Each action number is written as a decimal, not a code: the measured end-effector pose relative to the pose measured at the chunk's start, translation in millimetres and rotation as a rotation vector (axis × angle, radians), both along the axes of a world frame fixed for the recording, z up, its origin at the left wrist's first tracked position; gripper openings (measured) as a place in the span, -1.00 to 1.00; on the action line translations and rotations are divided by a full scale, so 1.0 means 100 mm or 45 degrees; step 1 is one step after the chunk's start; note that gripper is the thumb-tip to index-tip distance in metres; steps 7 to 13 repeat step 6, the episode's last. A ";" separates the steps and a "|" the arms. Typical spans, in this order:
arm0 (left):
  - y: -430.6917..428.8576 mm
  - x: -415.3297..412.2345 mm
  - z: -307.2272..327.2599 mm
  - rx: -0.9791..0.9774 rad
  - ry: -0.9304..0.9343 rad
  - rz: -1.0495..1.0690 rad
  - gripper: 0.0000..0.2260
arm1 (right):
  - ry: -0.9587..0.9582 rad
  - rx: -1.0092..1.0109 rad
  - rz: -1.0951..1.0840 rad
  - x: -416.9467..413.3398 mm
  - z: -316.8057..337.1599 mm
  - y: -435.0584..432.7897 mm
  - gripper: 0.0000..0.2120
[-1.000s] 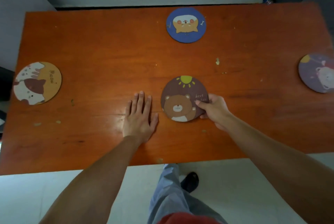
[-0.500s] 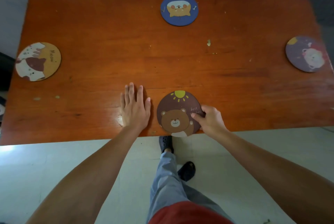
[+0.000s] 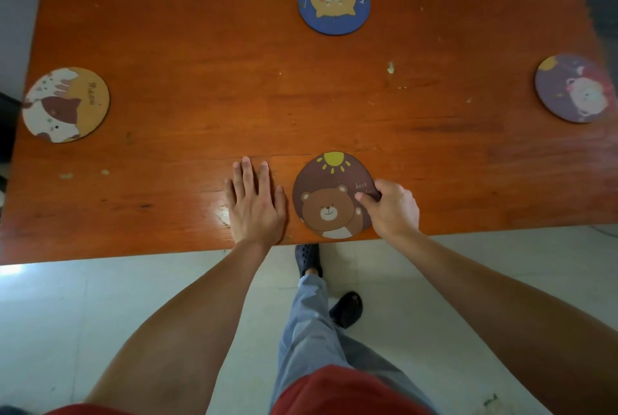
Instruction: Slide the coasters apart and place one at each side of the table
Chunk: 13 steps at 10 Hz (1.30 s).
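1. On the orange-brown wooden table (image 3: pixel 200 56), four round printed coasters lie, one near each edge.
2. Near edge: brown bear coaster (image 3: pixel 329 197), its rim pinched by the right hand (image 3: pixel 393 209).
3. Left hand (image 3: pixel 255 205) lies flat just beside it, fingers together.
4. Far edge: blue dog coaster (image 3: pixel 334 3); left edge: tan cat coaster (image 3: pixel 65 104); right edge: purple coaster (image 3: pixel 573 88).

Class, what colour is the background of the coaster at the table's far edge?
Blue, on the far coaster; head view shows it.
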<state>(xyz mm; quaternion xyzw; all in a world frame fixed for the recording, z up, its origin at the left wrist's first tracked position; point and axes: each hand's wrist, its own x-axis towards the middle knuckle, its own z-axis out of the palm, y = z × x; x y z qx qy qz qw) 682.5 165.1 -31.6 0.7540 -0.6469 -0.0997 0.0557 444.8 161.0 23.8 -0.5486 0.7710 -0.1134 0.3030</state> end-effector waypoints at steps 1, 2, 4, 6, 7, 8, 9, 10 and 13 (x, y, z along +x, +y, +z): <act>0.02 0.00 0.03 0.012 0.011 -0.010 -0.50 | 0.175 -0.040 0.013 -0.02 -0.01 0.05 -0.62; 0.02 -0.01 0.04 0.031 0.003 -0.019 -0.49 | 0.216 -0.063 0.009 -0.10 -0.03 0.05 -0.65; 0.01 0.00 0.03 0.057 -0.029 -0.024 -0.48 | 0.301 -0.145 0.200 -0.14 -0.05 0.05 -0.48; 0.02 -0.02 0.04 0.015 -0.034 -0.013 -0.48 | 0.466 -0.038 0.393 -0.13 0.22 -0.18 -0.48; 0.02 -0.02 0.04 0.015 -0.034 -0.013 -0.48 | 0.466 -0.038 0.393 -0.13 0.22 -0.18 -0.48; 0.02 -0.02 0.04 0.015 -0.034 -0.013 -0.48 | 0.466 -0.038 0.393 -0.13 0.22 -0.18 -0.48; 0.02 -0.02 0.04 0.015 -0.034 -0.013 -0.48 | 0.466 -0.038 0.393 -0.13 0.22 -0.18 -0.48; 0.02 -0.02 0.04 0.015 -0.034 -0.013 -0.48 | 0.466 -0.038 0.393 -0.13 0.22 -0.18 -0.48; 0.02 -0.02 0.04 0.015 -0.034 -0.013 -0.48 | 0.466 -0.038 0.393 -0.13 0.22 -0.18 -0.48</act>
